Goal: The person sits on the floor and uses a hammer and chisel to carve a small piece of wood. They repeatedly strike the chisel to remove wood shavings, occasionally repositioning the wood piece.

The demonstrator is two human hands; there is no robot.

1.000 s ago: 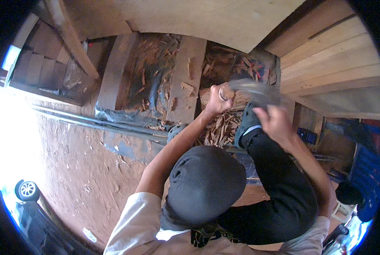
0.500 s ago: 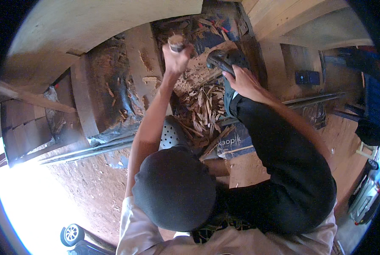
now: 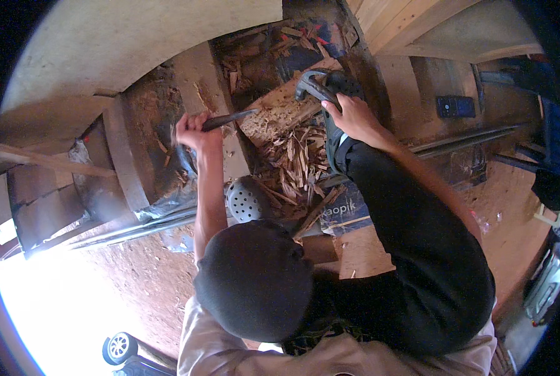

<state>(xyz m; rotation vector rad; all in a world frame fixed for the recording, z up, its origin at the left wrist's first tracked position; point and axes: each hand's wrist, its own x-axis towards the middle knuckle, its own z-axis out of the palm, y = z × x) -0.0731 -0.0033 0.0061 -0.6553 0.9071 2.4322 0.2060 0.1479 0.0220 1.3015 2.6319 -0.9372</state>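
Observation:
My left hand (image 3: 195,133) is closed round the handle of a chisel (image 3: 228,119), whose dark blade points right, its tip over the left part of a rough, gouged piece of wood (image 3: 283,105). On the right, my right hand (image 3: 357,118) grips a claw hammer (image 3: 319,89) by its dark handle. The hammer's metal head is above the far end of the wood, beside my right shoe (image 3: 342,83). Pale wood chips (image 3: 297,151) lie heaped on the near side of the piece, between my two shoes.
My left clog (image 3: 247,199), with holes in it, stands left of the chips. A long plank (image 3: 198,81) lies left of the work. A dark phone-like object (image 3: 455,106) rests on a board at right. A large pale panel (image 3: 136,44) overhangs the upper left.
My left hand has swung left and nearer, turning the chisel so its blade shows side-on. My right hand and the hammer have shifted slightly left.

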